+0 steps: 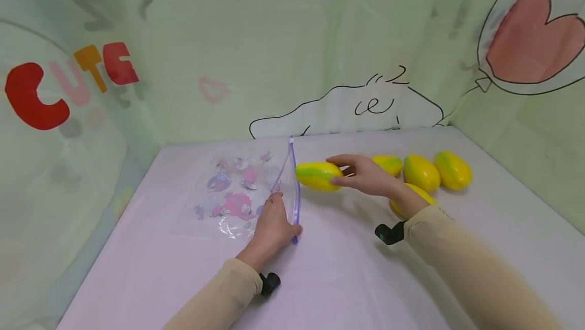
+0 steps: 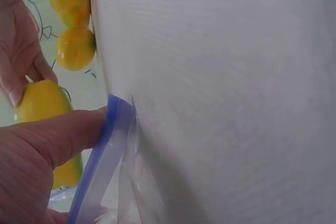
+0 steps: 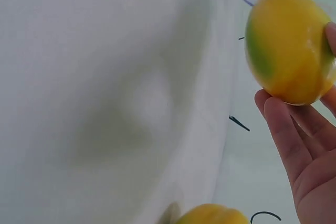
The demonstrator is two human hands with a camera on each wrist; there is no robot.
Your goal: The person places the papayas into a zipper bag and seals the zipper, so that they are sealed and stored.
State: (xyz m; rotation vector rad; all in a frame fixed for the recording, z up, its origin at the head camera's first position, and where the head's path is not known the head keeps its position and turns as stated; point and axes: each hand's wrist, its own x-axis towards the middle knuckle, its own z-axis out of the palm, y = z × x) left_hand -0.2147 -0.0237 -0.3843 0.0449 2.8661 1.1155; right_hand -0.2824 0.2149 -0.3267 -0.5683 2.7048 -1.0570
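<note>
A clear zip bag [image 1: 237, 188] printed with pink and purple cartoon figures lies on the left part of the table. Its mouth, edged by a purple zip strip [image 1: 297, 203], faces right and gapes. My left hand [image 1: 272, 221] grips the bag at this mouth, with the thumb [image 2: 68, 132] against the zip edge in the left wrist view. Held by its right end in my right hand [image 1: 365, 175] is a yellow mango [image 1: 317, 176] with a green streak. Its left tip is right at the bag's mouth, raised above the table. Fingertips and thumb pinch this mango [image 3: 286, 45] in the right wrist view.
Several more mangoes [image 1: 421, 172] sit at the right of the table, one partly hidden behind my right wrist. The lilac-white table [image 1: 347, 279] meets pale green printed curtains [image 1: 292, 40] at the back and sides.
</note>
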